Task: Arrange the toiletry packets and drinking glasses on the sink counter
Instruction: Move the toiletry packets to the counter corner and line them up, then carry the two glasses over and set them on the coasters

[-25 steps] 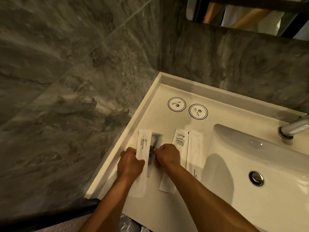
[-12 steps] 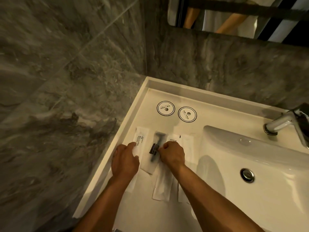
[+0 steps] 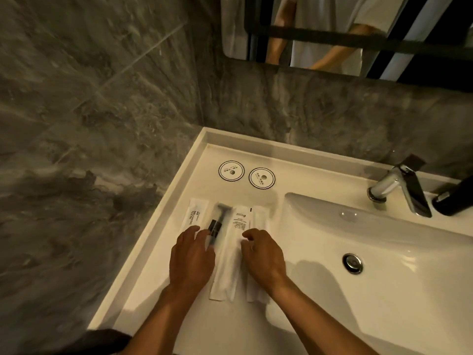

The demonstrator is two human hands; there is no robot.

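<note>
Several white toiletry packets lie side by side on the white counter (image 3: 163, 272) left of the basin. The leftmost is a toothbrush packet (image 3: 195, 213) with printed lettering. Beside it is a clear packet with a dark razor (image 3: 218, 219). Then come a printed white packet (image 3: 240, 221) and a plain one (image 3: 261, 216). My left hand (image 3: 192, 260) rests flat on the near ends of the toothbrush and razor packets, fingers spread. My right hand (image 3: 262, 260) presses with curled fingers on the two right packets. No drinking glasses are in view.
Two round paper coasters (image 3: 231, 170) (image 3: 261, 177) lie behind the packets. The basin (image 3: 384, 242) with its drain (image 3: 352, 263) fills the right side, with a chrome faucet (image 3: 399, 187) and a dark object (image 3: 453, 198) at the back. Marble walls close the left and rear; a mirror (image 3: 332, 34) hangs above.
Both hands have slid back toward me along the packets. The razor packet now lies straight between the toothbrush packet and the printed packet, and my right fingers have left it.
</note>
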